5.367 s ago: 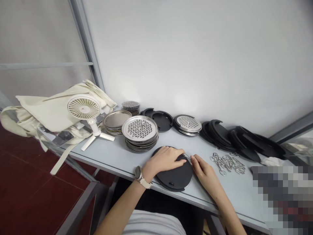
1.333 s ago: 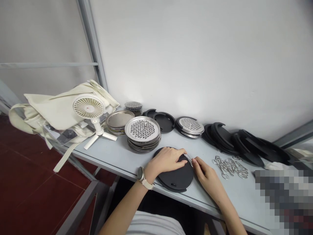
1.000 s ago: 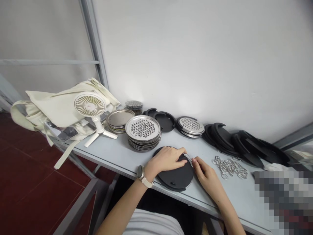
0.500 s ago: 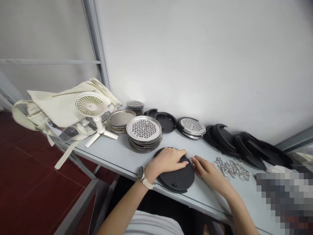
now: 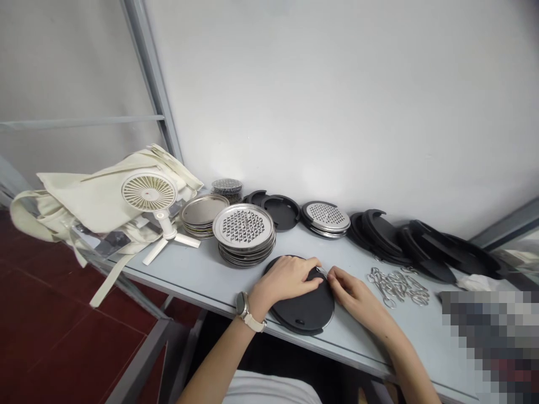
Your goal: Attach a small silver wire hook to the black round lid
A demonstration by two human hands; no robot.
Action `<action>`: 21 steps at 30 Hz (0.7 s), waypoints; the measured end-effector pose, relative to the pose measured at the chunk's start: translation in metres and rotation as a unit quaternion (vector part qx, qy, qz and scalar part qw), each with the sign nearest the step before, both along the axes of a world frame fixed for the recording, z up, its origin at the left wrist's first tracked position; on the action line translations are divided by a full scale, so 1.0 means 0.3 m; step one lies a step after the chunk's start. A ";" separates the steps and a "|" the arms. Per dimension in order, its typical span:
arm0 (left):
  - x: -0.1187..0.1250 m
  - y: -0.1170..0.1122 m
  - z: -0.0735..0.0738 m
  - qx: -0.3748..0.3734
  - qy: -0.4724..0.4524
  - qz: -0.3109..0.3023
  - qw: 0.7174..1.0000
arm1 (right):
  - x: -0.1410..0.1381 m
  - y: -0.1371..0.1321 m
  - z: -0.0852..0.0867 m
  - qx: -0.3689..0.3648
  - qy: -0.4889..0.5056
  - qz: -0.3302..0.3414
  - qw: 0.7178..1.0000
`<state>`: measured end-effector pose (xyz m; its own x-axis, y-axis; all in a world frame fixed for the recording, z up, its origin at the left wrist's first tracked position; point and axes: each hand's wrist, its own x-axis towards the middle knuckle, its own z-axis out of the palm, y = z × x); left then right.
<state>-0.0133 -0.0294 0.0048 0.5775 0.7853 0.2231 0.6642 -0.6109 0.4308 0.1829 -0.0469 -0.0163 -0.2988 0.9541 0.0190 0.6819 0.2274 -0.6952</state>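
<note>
Pale tabletop, white fan, grater stack near black disc

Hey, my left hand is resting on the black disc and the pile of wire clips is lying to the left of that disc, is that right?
Not the pile's side: the head view shows the pile of wire clips to the right of the black disc. Your left hand does rest on that disc.

On the table, fan left of grater stack, clips right of holder
</note>
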 end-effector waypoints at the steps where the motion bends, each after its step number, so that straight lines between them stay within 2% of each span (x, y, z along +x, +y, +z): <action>1: 0.001 0.000 0.000 0.000 -0.001 0.000 1.000 | -0.001 0.001 0.000 0.001 -0.002 0.000 1.000; 8: 0.001 -0.004 0.006 -0.001 0.003 0.002 1.000 | -0.005 0.008 -0.005 0.021 -0.028 -0.010 0.999; 21: 0.000 -0.001 0.001 -0.001 -0.002 0.001 1.000 | -0.005 0.008 -0.004 0.006 0.002 -0.028 1.000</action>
